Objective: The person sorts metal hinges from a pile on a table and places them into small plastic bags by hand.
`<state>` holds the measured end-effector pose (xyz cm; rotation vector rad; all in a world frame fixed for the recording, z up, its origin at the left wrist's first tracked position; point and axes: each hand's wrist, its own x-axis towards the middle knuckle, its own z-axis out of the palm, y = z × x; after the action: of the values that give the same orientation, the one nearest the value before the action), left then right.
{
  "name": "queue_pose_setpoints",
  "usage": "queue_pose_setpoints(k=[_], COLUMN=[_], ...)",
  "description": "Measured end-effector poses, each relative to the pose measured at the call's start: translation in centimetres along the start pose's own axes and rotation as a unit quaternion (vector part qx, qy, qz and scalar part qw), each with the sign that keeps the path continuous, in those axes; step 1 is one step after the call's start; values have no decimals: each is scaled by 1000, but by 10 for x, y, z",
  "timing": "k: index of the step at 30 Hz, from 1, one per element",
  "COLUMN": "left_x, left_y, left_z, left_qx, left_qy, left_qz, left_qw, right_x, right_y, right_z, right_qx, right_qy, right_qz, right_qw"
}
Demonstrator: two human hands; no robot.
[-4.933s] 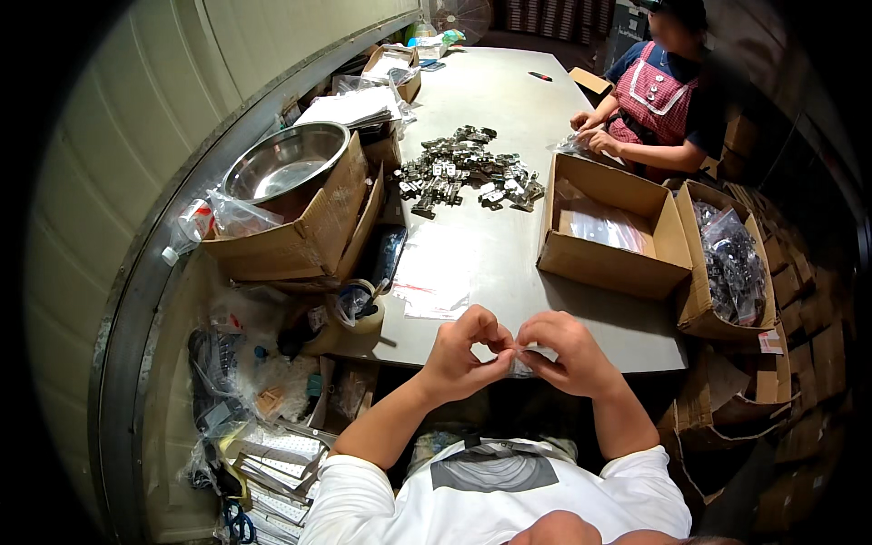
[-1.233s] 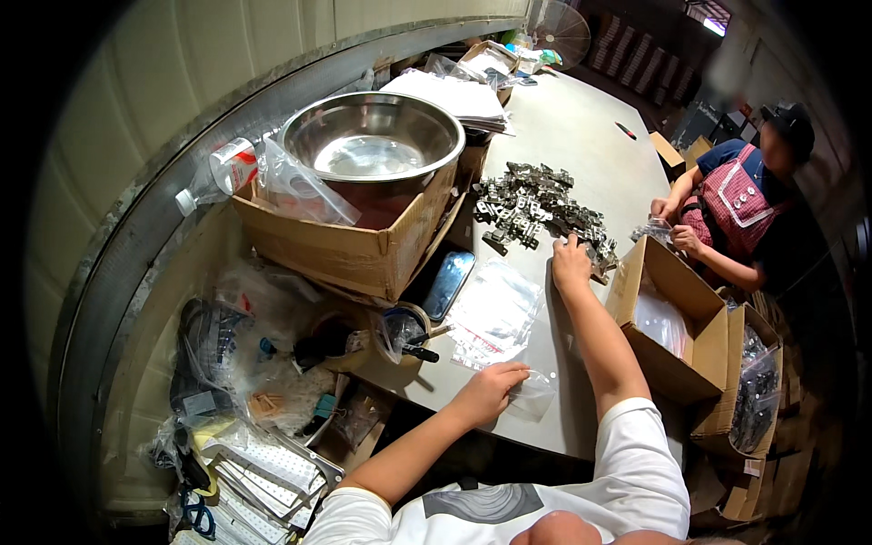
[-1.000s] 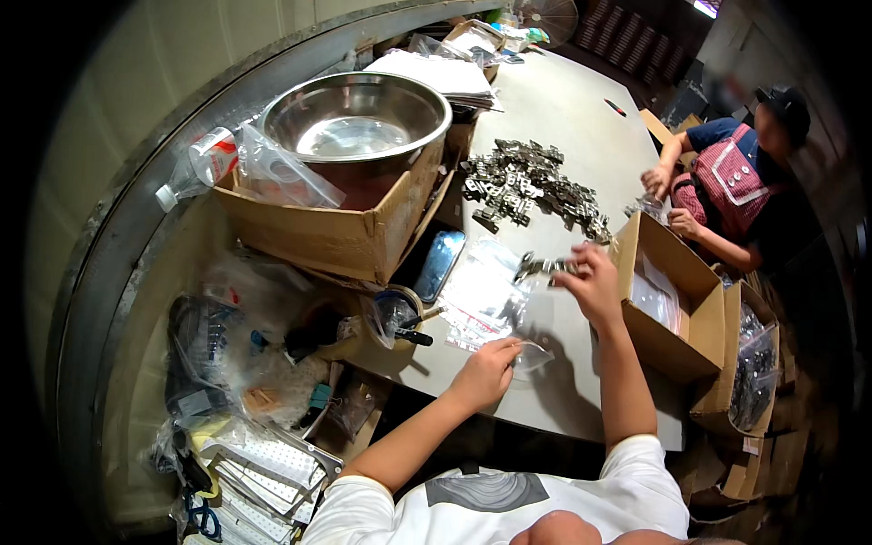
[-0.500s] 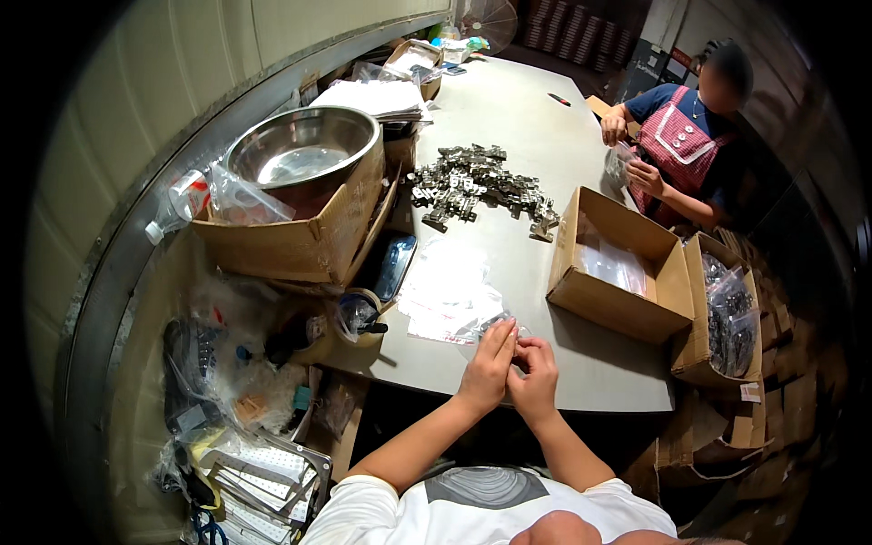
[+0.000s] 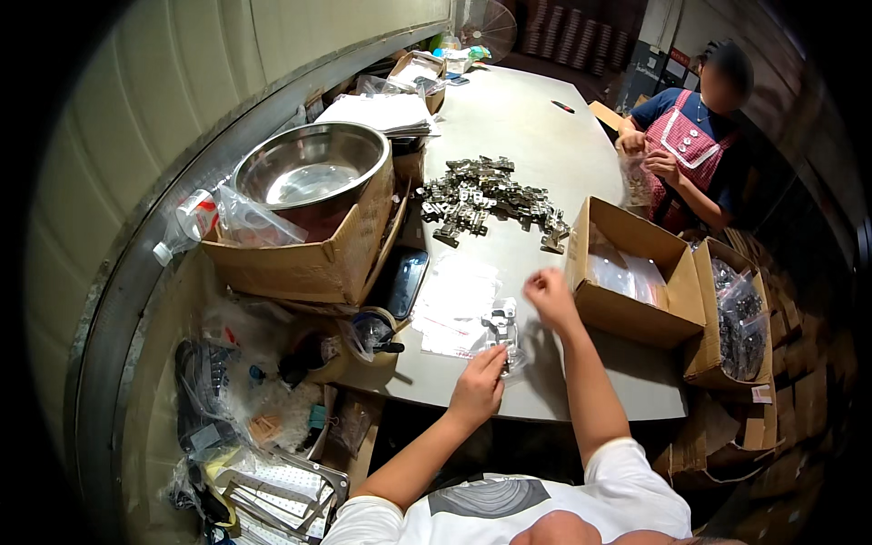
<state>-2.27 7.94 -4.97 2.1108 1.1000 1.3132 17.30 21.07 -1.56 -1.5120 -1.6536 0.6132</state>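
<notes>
My left hand (image 5: 480, 389) is closed on the edge of a small clear plastic bag (image 5: 514, 361) near the table's front edge. Shiny metal hinge-like pieces (image 5: 499, 320) show in or at the bag; the clear film makes it hard to tell which. Away from the bag, my right hand (image 5: 550, 296) hovers over the table by the open cardboard box, its fingers curled and blurred, so I cannot see whether anything is in them. Flat clear bags (image 5: 457, 295) lie spread left of my hands. Beyond them is a heap of similar metal fittings (image 5: 490, 198).
An open cardboard box (image 5: 636, 309) with flat bags stands at right, beside another box (image 5: 704, 350) of filled bags. At left, a steel basin (image 5: 313, 168) sits in a carton, near a phone (image 5: 407, 283). Across the table, a person in a checked apron (image 5: 688, 145) handles a clear bag.
My hands were together at the bag; the right has let go and moved forward and right. The left stays on the bag, where metal pieces now show. The view has shifted slightly.
</notes>
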Motion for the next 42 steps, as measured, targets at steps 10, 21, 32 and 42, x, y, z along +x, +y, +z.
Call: queue_pose_setpoints(k=[10,21,32,42], left_x=[-5,1,23,11], left_y=[-5,-11,21,59], left_z=[1,7,-7,-11], left_qx=[7,-28,-12,54], left_qy=[-12,-19,-93,-150], left_qz=[-35,-49,7,140], left_qw=[999,998,996,977], right_x=[96,-119,-193,-171], right_y=[33,-31,-25,-35], right_z=[48,-34,-30,4], right_qx=[-219,228,436,-277], right_qy=[138,-86,-68,209], right_qz=[235,-90,188,-262], right_qw=[937,966,877,901])
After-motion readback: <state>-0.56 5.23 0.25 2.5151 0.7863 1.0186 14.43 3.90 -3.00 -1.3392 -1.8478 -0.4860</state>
